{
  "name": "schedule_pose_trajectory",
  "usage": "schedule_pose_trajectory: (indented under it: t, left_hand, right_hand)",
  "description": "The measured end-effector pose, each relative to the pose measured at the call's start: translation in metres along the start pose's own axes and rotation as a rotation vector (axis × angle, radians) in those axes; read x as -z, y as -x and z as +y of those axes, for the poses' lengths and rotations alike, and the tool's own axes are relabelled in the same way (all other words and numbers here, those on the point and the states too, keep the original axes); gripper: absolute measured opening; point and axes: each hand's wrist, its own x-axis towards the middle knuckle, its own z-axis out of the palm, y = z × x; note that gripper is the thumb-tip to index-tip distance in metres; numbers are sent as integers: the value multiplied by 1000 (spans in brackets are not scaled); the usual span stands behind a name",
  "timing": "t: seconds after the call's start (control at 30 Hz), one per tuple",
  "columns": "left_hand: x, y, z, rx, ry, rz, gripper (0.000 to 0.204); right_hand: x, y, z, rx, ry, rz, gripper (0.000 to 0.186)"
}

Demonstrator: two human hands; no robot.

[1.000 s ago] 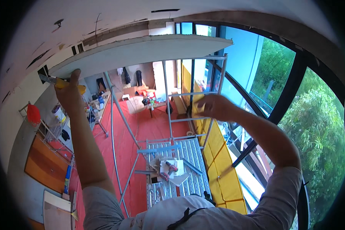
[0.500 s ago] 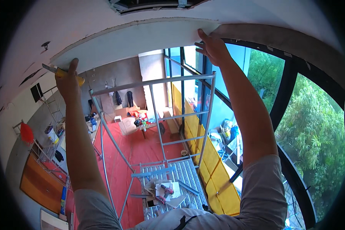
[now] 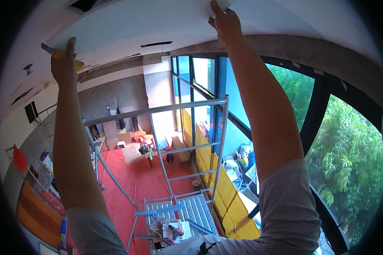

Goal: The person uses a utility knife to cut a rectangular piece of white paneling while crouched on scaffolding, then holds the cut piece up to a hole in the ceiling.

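"Pale and stiff, that long board point(image 3: 136, 23) is overhead, against or just under the ceiling point(image 3: 285, 19); I can't tell which. How is it held?"

"The left hand point(image 3: 64, 66) has fingers curled round a yellow-handled knife point(image 3: 58, 54), thumb up against the board. The right hand point(image 3: 227, 27) props the right end, fingers loosely spread."

"Your advice?"

"Push evenly at both ends so it lies level, and keep the bare blade point(image 3: 47, 48) clear of the forearm. A free left palm would, I judge, bear better."

"And below?"

"A perforated metal platform point(image 3: 200, 208) carries a pink-and-black drill point(image 3: 175, 230). The scaffold frame point(image 3: 157, 111) rises beyond it, over red floor sheeting point(image 3: 147, 180). Yellow panels point(image 3: 232, 208) line the window side; a grey wall point(image 3: 123, 89) stands farthest."
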Motion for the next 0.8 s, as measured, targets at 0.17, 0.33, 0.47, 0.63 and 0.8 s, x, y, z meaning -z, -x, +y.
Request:
schedule_pose_trajectory:
  t: [0.17,0.33,0.47,0.63,0.8]
  left_hand:
    - [-23,-31,-12,-53,156,5,46]
    - [-30,-57,-27,0,173,13,42]
    - [-37,-73,-29,-53,237,-34,44]
    - [-82,-72,-21,71,434,-47,55]
    - [-74,-80,-21,51,446,-44,70]
  right_hand:
    - [-11,-22,-8,-21,0,-13,62]
    - [-29,-21,-25,-13,-3,63,66]
    - [-32,-38,-7,45,-63,145,71]
    - [43,-102,25,1092,1553,407,63]
    - [15,-85,28,555,804,209,54]
